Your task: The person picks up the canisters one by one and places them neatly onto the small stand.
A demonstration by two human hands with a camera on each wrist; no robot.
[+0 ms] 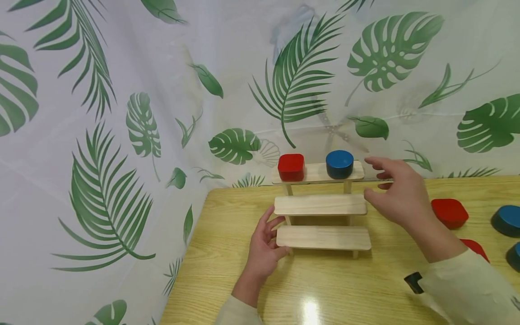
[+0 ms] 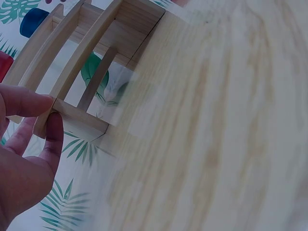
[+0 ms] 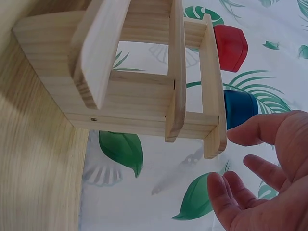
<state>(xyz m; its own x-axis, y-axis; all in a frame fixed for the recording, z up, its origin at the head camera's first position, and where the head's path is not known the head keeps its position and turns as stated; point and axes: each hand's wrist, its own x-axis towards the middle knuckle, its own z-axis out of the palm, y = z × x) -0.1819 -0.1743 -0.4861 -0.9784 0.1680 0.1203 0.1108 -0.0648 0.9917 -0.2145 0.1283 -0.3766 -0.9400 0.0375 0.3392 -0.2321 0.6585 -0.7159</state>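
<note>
A three-step wooden shelf (image 1: 321,205) stands upright on the table. My left hand (image 1: 262,253) pinches the left end of its lowest plank (image 2: 79,62) between thumb and fingers. On the top plank sit a red rounded-square block (image 1: 291,167) at the left and a blue round block (image 1: 339,164) near the right end. My right hand (image 1: 400,192) is just right of the shelf, fingers spread apart and slightly bent, holding nothing. In the right wrist view its thumb is close to the blue block (image 3: 240,108); whether they touch I cannot tell.
Right of the shelf, red blocks (image 1: 449,213) and blue blocks (image 1: 507,220) lie on the wooden table (image 1: 219,225), some partly behind my right sleeve (image 1: 467,289) or cut by the frame edge. A leaf-print sheet (image 1: 170,90) hangs behind and to the left.
</note>
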